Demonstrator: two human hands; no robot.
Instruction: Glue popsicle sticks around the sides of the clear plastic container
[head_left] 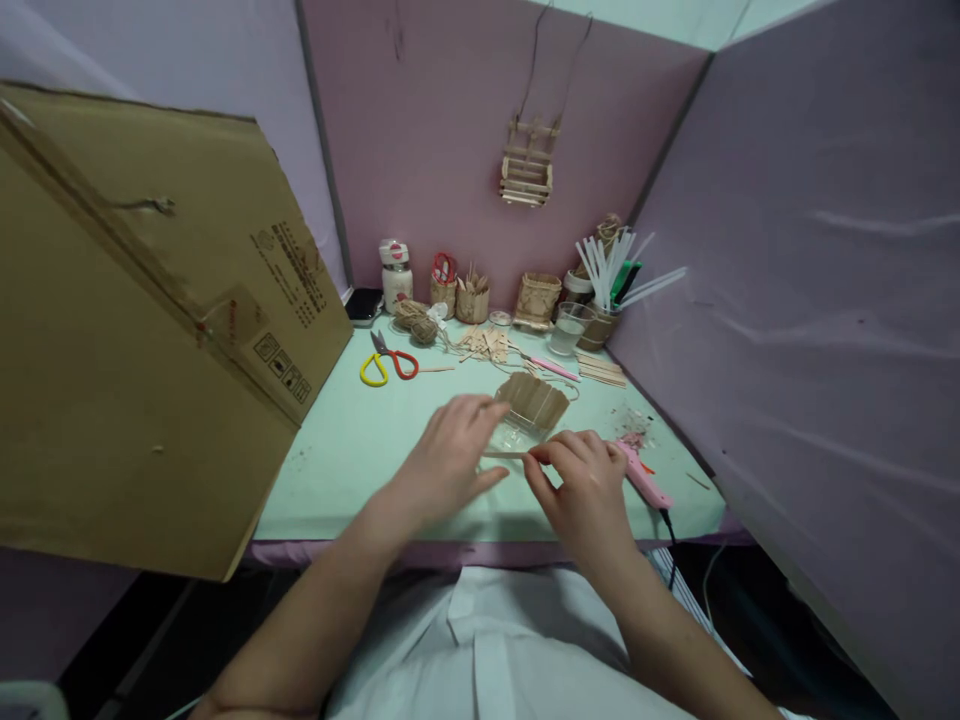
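Observation:
My left hand [448,455] grips a clear glass cup [517,432] lying on its side over the green table [352,440]. Wooden craft sticks [534,398] cover the cup's outer wall side by side. My right hand [581,480] pinches one loose wooden stick [504,455] against the near side of the cup. Both hands meet at the cup in the middle of the table.
A pink glue gun [643,478] lies right of my right hand. Scissors [386,362], a twine ball [420,322], loose sticks [484,345], a glass of water [568,328] and pots stand at the back. A large cardboard box [135,330] leans at left. Purple partitions enclose the table.

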